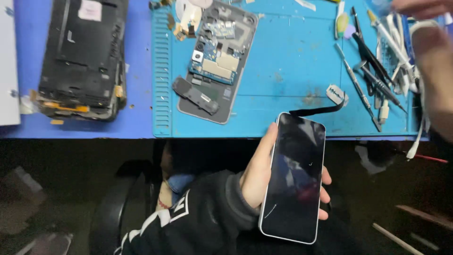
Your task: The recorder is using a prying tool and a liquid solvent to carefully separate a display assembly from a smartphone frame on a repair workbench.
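My left hand (256, 175) grips a black phone screen (293, 182) with a white rim, held upright in front of the table edge. A thin black flex cable (317, 111) runs from the screen's top onto the blue work mat (292, 66). An opened phone body (218, 61) with bare circuit boards lies on the mat to the upper left. My right hand (432, 47) is blurred at the top right, over a pile of tools (377, 71). Whether it holds anything is unclear.
A stack of black phone frames (82, 61) lies at the left on the blue table. Screwdrivers, tweezers and a white cable (417, 139) crowd the mat's right side. Small parts (186, 19) sit at the mat's top. Below the table edge it is dark.
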